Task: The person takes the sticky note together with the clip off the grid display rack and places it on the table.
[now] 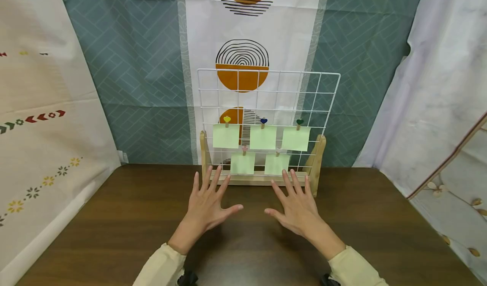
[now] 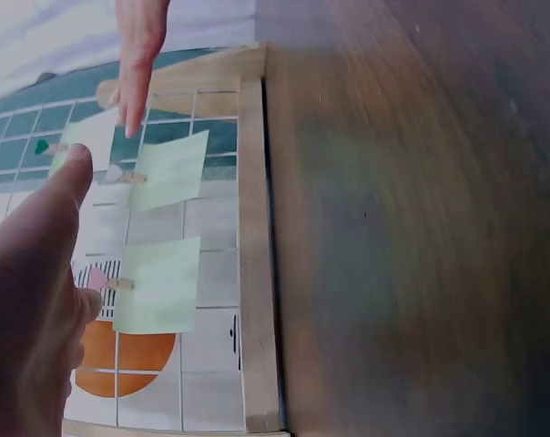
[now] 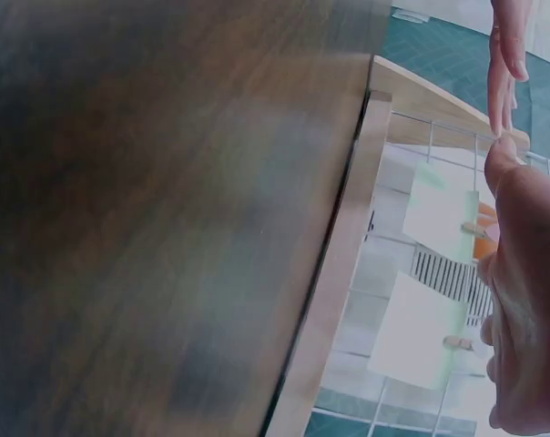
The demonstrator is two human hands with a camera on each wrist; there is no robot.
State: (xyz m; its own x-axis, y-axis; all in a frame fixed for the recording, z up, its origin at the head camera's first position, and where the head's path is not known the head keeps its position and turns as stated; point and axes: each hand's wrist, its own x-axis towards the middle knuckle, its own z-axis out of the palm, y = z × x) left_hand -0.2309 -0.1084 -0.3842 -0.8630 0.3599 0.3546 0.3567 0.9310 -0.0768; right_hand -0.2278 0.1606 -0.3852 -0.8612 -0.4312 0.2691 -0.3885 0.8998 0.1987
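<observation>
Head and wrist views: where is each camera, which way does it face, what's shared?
Head: head-worn, facing forward and down at rack; left hand, right hand, sleeves show.
Left wrist: on wrist, toward rack and tabletop; both hands.
Right wrist: on wrist, toward rack and tabletop; both hands.
Wrist views share the rack's lower notes.

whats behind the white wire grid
Behind the wire grid hangs a patterned cloth, its orange shapes showing through the gaps. Whatever lies behind the five pale green notes is covered and cannot be seen.

Soft glare marks the tabletop (image 1: 243, 256); wrist views look hazy.
</observation>
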